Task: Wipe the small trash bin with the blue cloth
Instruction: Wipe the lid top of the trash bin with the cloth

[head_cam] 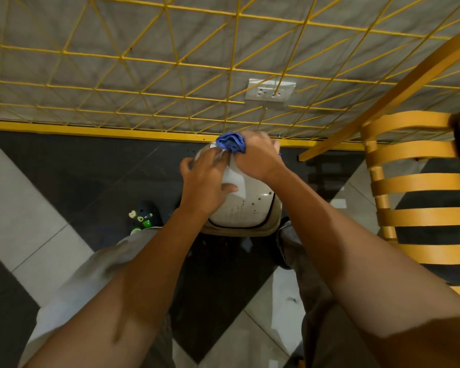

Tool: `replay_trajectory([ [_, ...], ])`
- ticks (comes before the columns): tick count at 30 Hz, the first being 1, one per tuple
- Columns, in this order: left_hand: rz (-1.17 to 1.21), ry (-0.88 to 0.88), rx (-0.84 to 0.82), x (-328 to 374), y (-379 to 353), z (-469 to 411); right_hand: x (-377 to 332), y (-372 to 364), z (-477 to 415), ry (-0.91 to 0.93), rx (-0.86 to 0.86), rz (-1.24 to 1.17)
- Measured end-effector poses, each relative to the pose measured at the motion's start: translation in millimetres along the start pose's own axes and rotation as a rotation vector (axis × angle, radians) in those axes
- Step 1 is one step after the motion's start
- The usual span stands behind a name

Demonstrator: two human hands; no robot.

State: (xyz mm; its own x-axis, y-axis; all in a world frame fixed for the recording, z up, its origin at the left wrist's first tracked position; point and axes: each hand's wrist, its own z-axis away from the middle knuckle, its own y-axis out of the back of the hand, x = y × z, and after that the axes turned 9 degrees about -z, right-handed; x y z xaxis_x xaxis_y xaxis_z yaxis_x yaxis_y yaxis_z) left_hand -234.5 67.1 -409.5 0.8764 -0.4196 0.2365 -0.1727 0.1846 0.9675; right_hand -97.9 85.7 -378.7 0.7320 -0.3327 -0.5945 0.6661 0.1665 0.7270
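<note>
Wiping is underway: our right hand (pixel 258 152) clamps the bunched blue cloth (pixel 231 142) on the far top of the small white plastic trash bin (pixel 246 208) between our feet, our left hand (pixel 206 181) braces it with fingers spread, and next we judge the cloth should sweep toward the speckled near side.

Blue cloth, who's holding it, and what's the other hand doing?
The right hand holds the blue cloth, bunched up in its grip, at the far end of the trash bin. The left hand rests flat on the bin's top.
</note>
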Motion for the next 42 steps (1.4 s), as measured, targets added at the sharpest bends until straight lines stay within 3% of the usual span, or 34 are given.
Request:
replay_trajectory([
  [4,-0.015,-0.008,0.008,-3,-2,0,15,10,6,0.009,0.012,-0.009],
  [9,0.002,-0.005,0.03,-2,-3,0,31,24,8,-0.156,0.084,-0.014],
  [19,0.003,-0.001,0.004,-3,-4,-2,47,24,52,0.096,-0.004,0.049],
  [25,-0.004,0.017,-0.035,0,0,-6,55,37,55,-0.022,0.034,-0.032],
  [34,-0.082,-0.005,-0.015,0,1,-5,61,15,97,0.053,-0.019,0.233],
  [42,-0.073,0.008,-0.027,-1,2,-5,66,-5,134,-0.023,-0.126,0.239],
])
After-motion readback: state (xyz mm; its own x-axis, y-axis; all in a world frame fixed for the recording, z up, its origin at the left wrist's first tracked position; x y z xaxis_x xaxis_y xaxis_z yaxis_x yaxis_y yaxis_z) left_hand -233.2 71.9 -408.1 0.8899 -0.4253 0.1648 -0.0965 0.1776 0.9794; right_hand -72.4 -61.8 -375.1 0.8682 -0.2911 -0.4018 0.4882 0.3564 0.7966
